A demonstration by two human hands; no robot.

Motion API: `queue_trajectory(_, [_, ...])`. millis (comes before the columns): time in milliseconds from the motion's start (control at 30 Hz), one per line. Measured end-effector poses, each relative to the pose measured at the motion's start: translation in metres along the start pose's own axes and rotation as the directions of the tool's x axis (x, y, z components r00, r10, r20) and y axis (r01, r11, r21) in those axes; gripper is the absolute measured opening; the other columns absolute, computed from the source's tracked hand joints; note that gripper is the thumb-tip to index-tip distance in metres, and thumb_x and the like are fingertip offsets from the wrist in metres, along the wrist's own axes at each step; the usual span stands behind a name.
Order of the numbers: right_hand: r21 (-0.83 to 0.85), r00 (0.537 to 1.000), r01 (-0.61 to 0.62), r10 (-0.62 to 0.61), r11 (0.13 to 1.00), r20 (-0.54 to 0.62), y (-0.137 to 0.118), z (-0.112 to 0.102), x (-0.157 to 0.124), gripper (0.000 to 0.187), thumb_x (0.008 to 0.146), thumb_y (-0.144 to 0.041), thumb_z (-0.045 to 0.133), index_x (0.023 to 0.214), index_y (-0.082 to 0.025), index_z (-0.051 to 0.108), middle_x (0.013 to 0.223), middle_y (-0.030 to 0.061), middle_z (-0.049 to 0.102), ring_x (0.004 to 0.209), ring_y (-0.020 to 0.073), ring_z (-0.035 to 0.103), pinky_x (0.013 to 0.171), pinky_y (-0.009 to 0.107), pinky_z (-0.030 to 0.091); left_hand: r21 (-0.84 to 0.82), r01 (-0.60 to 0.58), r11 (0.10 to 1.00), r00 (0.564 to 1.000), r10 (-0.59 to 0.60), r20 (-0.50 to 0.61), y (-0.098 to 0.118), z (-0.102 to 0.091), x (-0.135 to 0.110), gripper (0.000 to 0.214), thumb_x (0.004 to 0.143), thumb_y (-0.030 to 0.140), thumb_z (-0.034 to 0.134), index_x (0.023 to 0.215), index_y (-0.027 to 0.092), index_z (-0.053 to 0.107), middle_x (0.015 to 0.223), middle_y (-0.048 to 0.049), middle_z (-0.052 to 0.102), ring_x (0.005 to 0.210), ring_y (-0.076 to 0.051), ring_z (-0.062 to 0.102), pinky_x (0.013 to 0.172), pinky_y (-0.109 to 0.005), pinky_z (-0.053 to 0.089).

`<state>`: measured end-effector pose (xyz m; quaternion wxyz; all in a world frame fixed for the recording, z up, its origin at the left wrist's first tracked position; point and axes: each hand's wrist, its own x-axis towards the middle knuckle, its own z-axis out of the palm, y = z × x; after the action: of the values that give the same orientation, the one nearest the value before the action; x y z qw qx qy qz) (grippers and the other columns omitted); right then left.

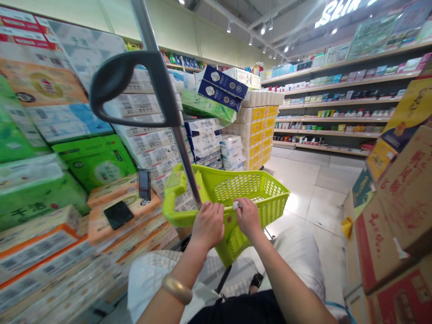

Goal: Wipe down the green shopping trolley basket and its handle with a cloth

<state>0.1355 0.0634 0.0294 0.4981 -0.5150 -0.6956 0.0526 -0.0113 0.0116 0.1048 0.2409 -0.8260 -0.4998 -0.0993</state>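
Observation:
In front of me stands a lime-green shopping cart basket (273, 211) with pierced sides, and nothing shows inside it. My left hand (208, 225) is closed with its fingers curled over the basket's near rim, beside the foot of a metal pole (184, 155). A dark grey loop handle (168, 96) is fixed to that pole. Just to the right, my right hand (249, 219) is closed at the same rim. A small crumpled white piece (237, 205), possibly tissue, shows at its fingers. Both thumbs are mostly hidden.
Stacked tissue packs (111, 162) rise on the left, with a black flat device (118, 214) lying on an orange pack. Yellow-and-white paper packs (258, 130) stand beyond the cart. Cardboard boxes (381, 238) line the right side. Product shelves (330, 118) fill the back, behind the tiled floor (313, 198).

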Motion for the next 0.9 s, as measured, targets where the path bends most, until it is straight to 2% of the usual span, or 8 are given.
queue_trajectory(100, [-0.080,0.994,-0.086,0.080,0.993,-0.073,0.008,-0.002,0.000,0.022,0.083,-0.013,0.045,0.095,-0.020,0.063,0.092,0.0057,0.063,0.090,0.0204,0.052,0.085,0.032,0.035,-0.007,0.012,1.000,1.000,-0.012,0.009,-0.002,-0.001,-0.001,0.031,0.073,0.020,0.052,0.103,0.013,0.061,0.089,-0.0099,0.063,0.088,-0.025,0.056,0.096,-0.039,0.034])
queue_trajectory(167, [-0.073,0.994,-0.093,0.088,0.993,-0.067,-0.001,0.002,-0.002,0.023,0.083,-0.012,0.045,0.095,-0.020,0.063,0.093,0.0064,0.063,0.090,0.0210,0.052,0.085,0.033,0.036,0.000,0.015,1.000,1.000,-0.015,0.009,-0.002,-0.002,-0.001,0.030,0.073,0.020,0.052,0.101,0.013,0.061,0.088,-0.0095,0.063,0.088,-0.025,0.056,0.097,-0.039,0.033])
queue_trajectory(300, [0.058,0.998,0.051,-0.052,0.997,0.024,-0.034,0.014,-0.005,0.028,0.082,-0.011,0.046,0.103,-0.020,0.061,0.100,0.0065,0.064,0.096,0.0208,0.053,0.089,0.033,0.036,0.001,0.017,1.000,1.000,-0.017,-0.003,-0.002,-0.001,-0.002,0.025,0.077,0.018,0.048,0.099,0.014,0.061,0.086,-0.0084,0.062,0.087,-0.024,0.056,0.097,-0.039,0.033])
queue_trajectory(367, [0.086,0.993,0.100,-0.104,0.991,0.047,-0.037,0.015,-0.005,0.029,0.081,-0.011,0.046,0.105,-0.020,0.060,0.102,0.0060,0.063,0.098,0.0204,0.053,0.090,0.033,0.036,-0.002,0.020,1.000,1.000,-0.020,-0.007,-0.003,0.000,-0.002,0.025,0.077,0.017,0.048,0.099,0.015,0.060,0.086,-0.0081,0.062,0.087,-0.023,0.057,0.097,-0.039,0.033])
queue_trajectory(567, [-0.069,0.995,-0.083,0.078,0.994,-0.067,0.009,-0.001,-0.003,0.025,0.083,-0.013,0.045,0.099,-0.020,0.062,0.097,0.0065,0.063,0.094,0.0217,0.052,0.088,0.035,0.036,0.005,0.027,1.000,1.000,-0.027,-0.007,-0.003,-0.001,-0.004,0.035,0.072,0.019,0.053,0.106,0.013,0.060,0.090,-0.0094,0.063,0.089,-0.025,0.056,0.098,-0.039,0.033])
queue_trajectory(667, [-0.075,0.988,-0.126,0.119,0.989,-0.096,0.008,0.000,-0.003,0.025,0.082,-0.011,0.044,0.097,-0.019,0.063,0.096,0.0080,0.063,0.094,0.0228,0.052,0.089,0.037,0.037,0.003,0.031,1.000,0.999,-0.031,-0.008,-0.002,-0.001,-0.004,0.034,0.072,0.018,0.052,0.104,0.013,0.060,0.090,-0.0096,0.063,0.089,-0.025,0.056,0.098,-0.040,0.033])
queue_trajectory(800, [0.079,0.998,0.055,-0.054,0.995,-0.009,-0.023,0.012,-0.006,0.032,0.080,-0.009,0.044,0.104,-0.020,0.061,0.101,0.0074,0.063,0.098,0.0215,0.053,0.092,0.036,0.040,-0.007,0.028,1.000,1.000,-0.028,-0.007,-0.002,0.001,-0.003,0.030,0.072,0.017,0.051,0.101,0.015,0.060,0.088,-0.0088,0.062,0.088,-0.025,0.056,0.097,-0.040,0.034])
queue_trajectory(900, [0.145,0.989,0.138,-0.144,0.980,0.028,-0.029,0.013,-0.008,0.036,0.080,-0.008,0.044,0.110,-0.021,0.060,0.106,0.0072,0.063,0.101,0.0204,0.054,0.094,0.036,0.040,-0.007,0.020,1.000,1.000,-0.020,-0.008,-0.003,0.000,-0.003,0.030,0.074,0.017,0.050,0.102,0.015,0.060,0.087,-0.0085,0.062,0.088,-0.024,0.056,0.097,-0.040,0.034])
